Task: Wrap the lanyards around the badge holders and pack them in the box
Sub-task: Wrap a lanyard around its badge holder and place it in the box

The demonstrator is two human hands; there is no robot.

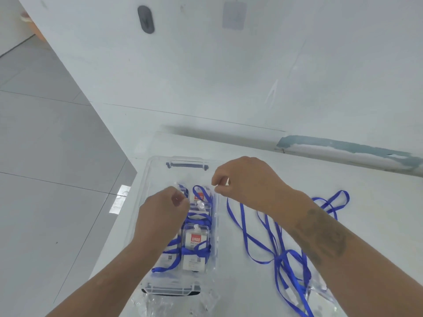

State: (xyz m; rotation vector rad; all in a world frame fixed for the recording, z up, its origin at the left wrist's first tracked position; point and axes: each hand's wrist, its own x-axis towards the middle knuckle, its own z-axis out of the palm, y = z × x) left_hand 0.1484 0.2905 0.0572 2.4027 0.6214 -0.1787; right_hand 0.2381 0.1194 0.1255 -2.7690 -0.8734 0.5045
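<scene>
Head view, box: the clear box [183,170] stands on the white worktop [297,179], near its left edge, lid off, latch handles at the far and near ends.
Head view, packed holders: several badge holders [195,243] with blue lanyard wound round them lie inside the box, in a row from far to near.
Head view, left hand: the left hand [164,209] hovers over the far left part of the box, fingers curled; whether it grips anything I cannot tell.
Head view, right hand: the right hand [242,179] is over the far right rim, thumb and forefinger pinched together; what they hold, if anything, is too small to tell.
Head view, loose lanyards: a tangle of blue lanyards [281,255] lies right of the box, with clear holders at the near end.
Step in hand: seemingly settling a wrapped holder into the box.
Next move: probably reaching right, freeing one lanyard from the tangle, then winding it round its holder.
</scene>
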